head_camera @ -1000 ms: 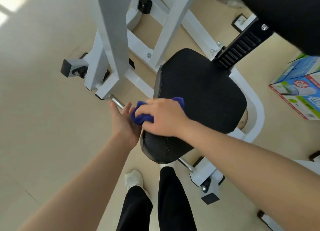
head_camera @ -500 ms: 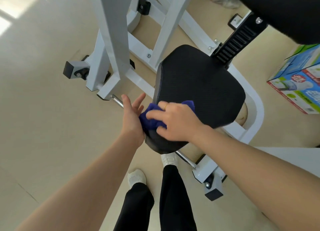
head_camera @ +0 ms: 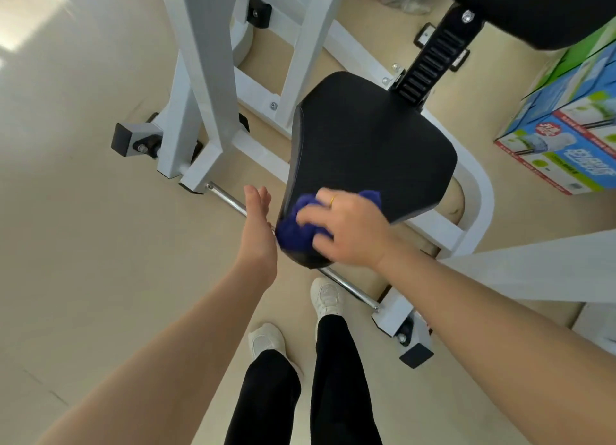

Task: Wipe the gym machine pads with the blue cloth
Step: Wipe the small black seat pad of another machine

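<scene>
Two bare forearms reach forward above black trousers and white shoes. Nearest the body, the right hand (head_camera: 346, 231) presses the bunched blue cloth (head_camera: 296, 233) onto the near tip of the black padded machine seat (head_camera: 370, 144), fingers curled over it. The left hand (head_camera: 258, 224), flat and empty, steadies the seat's side. Wiping seems underway; next likely comes a stroke across the wider far area. Farther off, another black pad (head_camera: 533, 8) is cut off by the frame edge.

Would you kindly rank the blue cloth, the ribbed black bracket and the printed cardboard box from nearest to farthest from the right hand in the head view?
1. Blue cloth: under the right hand, on the seat pad's near end.
2. Ribbed black bracket: beyond the pad's far edge.
3. Printed cardboard box: on the floor, far right.
</scene>
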